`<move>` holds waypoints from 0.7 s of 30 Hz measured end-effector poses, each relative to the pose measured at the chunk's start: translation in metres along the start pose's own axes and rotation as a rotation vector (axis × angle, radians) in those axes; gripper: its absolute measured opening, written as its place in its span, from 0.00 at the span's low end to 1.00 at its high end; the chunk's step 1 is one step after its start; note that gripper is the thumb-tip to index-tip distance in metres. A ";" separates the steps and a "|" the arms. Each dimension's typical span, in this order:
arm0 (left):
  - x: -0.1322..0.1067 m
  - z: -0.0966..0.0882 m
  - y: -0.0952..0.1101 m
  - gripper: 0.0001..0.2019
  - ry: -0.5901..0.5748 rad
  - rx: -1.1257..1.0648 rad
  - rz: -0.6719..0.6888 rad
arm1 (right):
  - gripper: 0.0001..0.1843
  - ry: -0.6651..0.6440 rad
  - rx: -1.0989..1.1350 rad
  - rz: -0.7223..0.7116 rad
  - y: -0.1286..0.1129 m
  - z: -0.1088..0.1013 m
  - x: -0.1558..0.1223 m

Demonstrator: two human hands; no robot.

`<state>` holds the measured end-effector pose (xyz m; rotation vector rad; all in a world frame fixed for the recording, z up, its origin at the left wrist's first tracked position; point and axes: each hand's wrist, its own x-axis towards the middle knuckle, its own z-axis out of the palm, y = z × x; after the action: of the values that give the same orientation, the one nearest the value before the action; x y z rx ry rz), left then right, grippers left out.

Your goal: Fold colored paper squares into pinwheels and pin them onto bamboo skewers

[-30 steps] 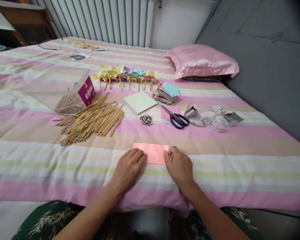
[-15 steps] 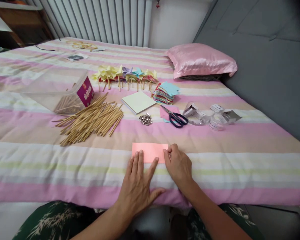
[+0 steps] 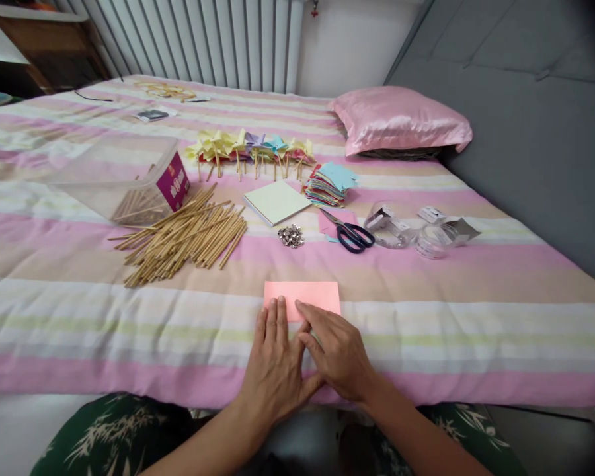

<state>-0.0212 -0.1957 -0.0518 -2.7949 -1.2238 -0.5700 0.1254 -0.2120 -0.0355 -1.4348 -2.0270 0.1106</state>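
A folded pink paper rectangle lies flat on the striped bedspread near its front edge. My left hand rests flat with its fingers stretched out, the fingertips on the paper's lower left part. My right hand lies beside it, fingers extended leftward, the fingertips pressing the paper's lower edge near the middle. The two hands touch each other. Neither hand grips anything.
Behind the paper lie a pile of wooden sticks, a clear plastic box, a pale yellow paper pad, metal pins, scissors, tape rolls, cut coloured papers, finished pinwheels and a pink pillow.
My left hand opened from a curled pose and moved right, flat on the paper. My right hand slid left from the paper's right end to its lower middle, fingers now stretched out.
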 end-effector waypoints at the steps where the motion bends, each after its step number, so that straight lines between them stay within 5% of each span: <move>1: 0.000 0.000 0.000 0.38 -0.004 0.002 0.007 | 0.23 -0.027 -0.004 0.018 -0.002 -0.001 -0.001; 11: -0.001 -0.010 -0.001 0.40 -0.081 0.011 0.020 | 0.30 -0.359 -0.058 -0.022 0.000 -0.016 -0.009; 21: -0.010 -0.018 -0.012 0.41 -0.055 0.068 0.030 | 0.28 -0.364 -0.065 -0.005 0.007 -0.027 -0.017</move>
<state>-0.0419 -0.1977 -0.0396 -2.7848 -1.1848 -0.4431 0.1486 -0.2314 -0.0250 -1.5380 -2.3433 0.3269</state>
